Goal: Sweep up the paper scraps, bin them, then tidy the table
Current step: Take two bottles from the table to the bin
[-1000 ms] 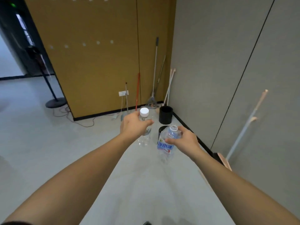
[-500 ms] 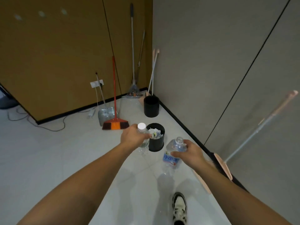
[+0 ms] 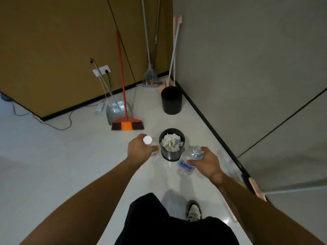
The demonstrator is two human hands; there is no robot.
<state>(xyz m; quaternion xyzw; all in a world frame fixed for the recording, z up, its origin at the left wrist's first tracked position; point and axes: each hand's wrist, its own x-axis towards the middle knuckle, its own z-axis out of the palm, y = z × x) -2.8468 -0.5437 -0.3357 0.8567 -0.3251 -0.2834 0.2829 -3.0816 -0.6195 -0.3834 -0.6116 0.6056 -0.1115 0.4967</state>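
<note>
My left hand (image 3: 139, 149) grips a clear plastic bottle with a white cap (image 3: 147, 139), held upright just left of a black bin (image 3: 171, 153). The bin stands on the floor and holds crumpled paper scraps (image 3: 171, 142). My right hand (image 3: 206, 162) grips a second clear bottle with a blue label (image 3: 187, 163) and no cap, just right of the bin. Both bottles are level with the bin's rim and apart from it.
A red-handled broom (image 3: 126, 123) and a grey dustpan (image 3: 115, 112) lean by the brown wall. A second black bin (image 3: 171, 101) stands in the corner beside mops (image 3: 150, 76). A pink-handled tool (image 3: 254, 186) leans against the grey wall on the right. My shoe (image 3: 193, 210) is below.
My view has tilted down and moved closer to the bin. Both hands, each still holding its bottle, have come down to either side of the bin holding paper scraps.
</note>
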